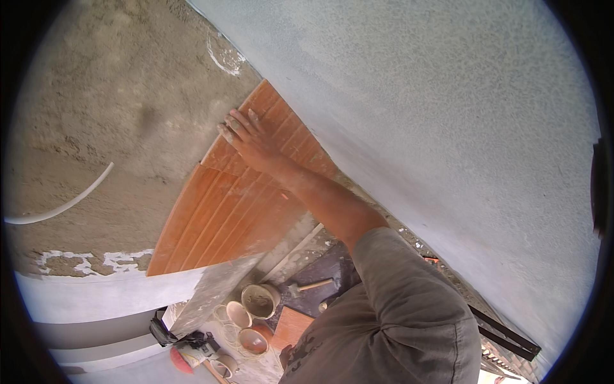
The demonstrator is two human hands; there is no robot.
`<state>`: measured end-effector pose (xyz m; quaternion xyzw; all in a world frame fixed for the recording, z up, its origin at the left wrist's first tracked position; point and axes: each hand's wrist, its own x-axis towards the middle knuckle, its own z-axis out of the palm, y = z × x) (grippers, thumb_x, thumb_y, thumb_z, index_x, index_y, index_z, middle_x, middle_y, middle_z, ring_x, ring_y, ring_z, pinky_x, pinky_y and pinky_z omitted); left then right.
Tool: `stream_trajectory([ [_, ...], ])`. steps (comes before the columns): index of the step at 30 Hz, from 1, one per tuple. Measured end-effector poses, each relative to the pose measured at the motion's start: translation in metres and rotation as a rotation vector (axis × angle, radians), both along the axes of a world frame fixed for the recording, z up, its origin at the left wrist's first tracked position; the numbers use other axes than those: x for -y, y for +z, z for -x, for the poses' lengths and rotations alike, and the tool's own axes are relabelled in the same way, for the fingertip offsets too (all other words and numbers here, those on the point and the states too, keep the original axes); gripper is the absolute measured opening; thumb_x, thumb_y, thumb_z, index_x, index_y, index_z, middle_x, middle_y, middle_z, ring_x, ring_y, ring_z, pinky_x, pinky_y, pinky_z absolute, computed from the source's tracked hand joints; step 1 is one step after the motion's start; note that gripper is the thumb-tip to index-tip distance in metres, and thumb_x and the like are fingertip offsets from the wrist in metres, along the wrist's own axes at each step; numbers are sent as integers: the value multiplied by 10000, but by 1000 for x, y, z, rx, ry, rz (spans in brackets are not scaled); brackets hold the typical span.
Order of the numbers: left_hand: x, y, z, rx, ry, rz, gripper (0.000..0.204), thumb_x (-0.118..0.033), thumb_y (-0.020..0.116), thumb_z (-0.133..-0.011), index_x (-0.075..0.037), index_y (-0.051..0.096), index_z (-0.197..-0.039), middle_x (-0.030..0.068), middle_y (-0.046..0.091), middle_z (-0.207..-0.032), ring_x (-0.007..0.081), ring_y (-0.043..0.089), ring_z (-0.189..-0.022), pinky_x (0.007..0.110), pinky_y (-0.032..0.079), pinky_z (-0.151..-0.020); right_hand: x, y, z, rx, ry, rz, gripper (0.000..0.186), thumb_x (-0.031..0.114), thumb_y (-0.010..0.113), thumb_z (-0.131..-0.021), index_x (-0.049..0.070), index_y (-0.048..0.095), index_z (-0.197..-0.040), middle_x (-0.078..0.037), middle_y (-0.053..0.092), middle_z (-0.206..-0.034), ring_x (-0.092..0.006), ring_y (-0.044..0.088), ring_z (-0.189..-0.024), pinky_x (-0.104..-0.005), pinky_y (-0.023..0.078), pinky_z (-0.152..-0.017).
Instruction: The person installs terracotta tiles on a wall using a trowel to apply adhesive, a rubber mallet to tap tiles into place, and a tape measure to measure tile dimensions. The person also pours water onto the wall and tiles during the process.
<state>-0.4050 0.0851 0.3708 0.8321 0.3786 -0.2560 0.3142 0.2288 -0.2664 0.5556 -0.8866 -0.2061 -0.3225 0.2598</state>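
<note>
My right hand (246, 137) lies open against the orange wood-patterned tiles (211, 214) on the wall, its dusty fingers spread near their upper left edge. Grooved lines run along the tiles, which meet a pale textured wall (460, 115) along their right side. Bare, rough grey plaster (115, 89) borders them on the left. My forearm crosses the lower part of the tiling, hiding some of it. My left hand is not in view.
A white pipe (70, 201) curves out over the plaster. Below are a bucket of mortar (259, 299), several containers (254, 342), a wooden-handled tool (318, 284), a loose orange tile (295, 326) and a dark metal bar (505, 336) at right.
</note>
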Motion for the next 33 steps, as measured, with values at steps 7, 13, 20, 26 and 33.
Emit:
stream_trajectory([
  [7, 14, -11, -5, -39, -53, 4, 585, -323, 732, -837, 126, 589, -1185, 240, 707, -1030, 285, 691, -980, 353, 546, -840, 0, -2, -5, 77, -45, 30, 536, 108, 447, -966, 123, 365, -1496, -105, 356, -1537, -273, 193, -1484, -547, 129, -1217],
  [13, 26, -12, 8, -55, -53, 42, 579, -314, 732, -836, 125, 590, -1185, 236, 708, -1027, 282, 690, -977, 353, 546, -837, -7, 0, -4, 136, -3, -2, 471, 143, 513, -939, 95, 490, -1407, -120, 468, -1439, -296, 293, -1441, -576, 185, -1191],
  [20, 26, -46, 59, 275, 543, 160, 630, -332, 782, -798, 119, 597, -1196, 237, 705, -1067, 287, 684, -1021, 363, 535, -864, -5, 12, -1, 115, -10, -1, 683, 204, 750, -773, 103, 480, -1392, -119, 466, -1403, -298, 342, -1398, -589, 241, -1161],
  [26, 97, -16, 77, 105, 376, 49, 611, -345, 769, -799, 118, 615, -1167, 235, 704, -1071, 299, 683, -1021, 360, 525, -872, 1, 15, -2, 96, -58, 120, 691, 281, 736, -786, 113, 467, -1401, -107, 461, -1399, -296, 334, -1401, -598, 237, -1156],
  [33, 129, -57, 133, 4, 409, 118, 595, -342, 764, -800, 121, 624, -1146, 238, 705, -1061, 291, 686, -1011, 357, 521, -867, -5, 13, -5, 167, -158, 184, 720, 378, 728, -766, 148, 479, -1400, -79, 488, -1387, -276, 347, -1400, -569, 256, -1154],
])
